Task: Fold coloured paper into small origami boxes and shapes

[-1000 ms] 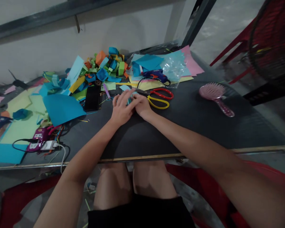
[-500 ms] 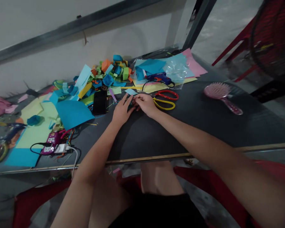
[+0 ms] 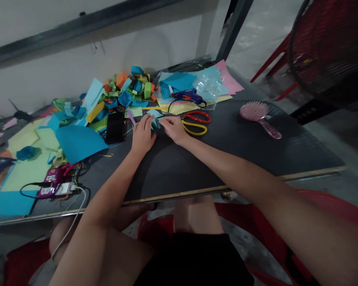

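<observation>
1 blue paper piece (image 3: 154, 120), just left of the scissors (image 3: 197, 122): fingers of our left hand (image 3: 143, 134) and right hand (image 3: 174, 129) pinch it.

I record dim, flat indoor light, brighter at upper right. The left hand (image 3: 143, 137) throws a soft shadow on the table (image 3: 232, 155). Edges bend; near foreground blurs.

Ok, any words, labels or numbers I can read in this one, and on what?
No text here can be read.
Purple power strip: white marks, too blurred to read.
Blue glue gun: no label can be made out.
Black phone: dark, nothing shows on it.
Folded blue paper at the fingertips: no print shows.
</observation>
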Demonstrator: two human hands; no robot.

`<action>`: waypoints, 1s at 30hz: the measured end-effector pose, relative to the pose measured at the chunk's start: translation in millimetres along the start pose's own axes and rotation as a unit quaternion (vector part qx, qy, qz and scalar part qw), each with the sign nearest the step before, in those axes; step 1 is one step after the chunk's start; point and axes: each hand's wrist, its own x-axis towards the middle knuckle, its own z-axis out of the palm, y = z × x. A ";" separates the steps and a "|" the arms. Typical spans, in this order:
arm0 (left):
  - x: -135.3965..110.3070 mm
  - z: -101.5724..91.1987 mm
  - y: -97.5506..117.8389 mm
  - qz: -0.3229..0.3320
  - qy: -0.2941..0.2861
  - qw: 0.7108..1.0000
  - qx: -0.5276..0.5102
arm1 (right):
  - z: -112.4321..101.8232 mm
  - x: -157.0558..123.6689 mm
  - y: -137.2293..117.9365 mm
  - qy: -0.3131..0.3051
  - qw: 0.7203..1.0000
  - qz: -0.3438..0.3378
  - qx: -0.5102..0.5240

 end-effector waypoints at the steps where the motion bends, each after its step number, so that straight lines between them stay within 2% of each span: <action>1: 0.2 -0.5 2.4 0.001 -0.006 1.000 0.006 | -0.2 -0.1 -0.5 0.000 1.000 0.000 0.000; 4: 0.5 -1.5 4.3 0.012 -0.012 1.000 0.013 | -0.9 -0.2 -2.6 0.002 1.000 -0.011 -0.002; 9: 5.1 0.5 -9.5 0.043 0.045 0.998 -0.025 | -2.0 2.3 -3.9 -0.007 0.999 -0.047 -0.005; 14: 10.6 5.7 -18.6 0.110 0.043 0.988 -0.095 | -2.7 6.1 1.3 0.012 1.000 -0.008 -0.008; 18: 12.7 8.4 -18.2 0.096 0.065 0.989 -0.095 | -2.7 7.8 7.1 0.004 1.000 0.016 -0.006; 21: 13.8 10.3 -21.0 0.066 0.117 0.984 -0.116 | -2.3 8.0 9.5 0.000 0.999 0.030 -0.029; 24: 12.7 14.3 -24.0 0.008 0.171 0.972 -0.159 | -1.7 5.4 8.0 0.020 0.998 0.051 -0.039; 26: 11.0 17.3 -22.4 -0.021 0.181 0.963 -0.197 | -0.7 1.8 3.9 -0.017 0.998 0.055 -0.025; 30: 9.6 20.7 -14.9 -0.032 0.193 0.953 -0.231 | 1.6 -4.8 -5.5 -0.140 0.989 0.042 0.013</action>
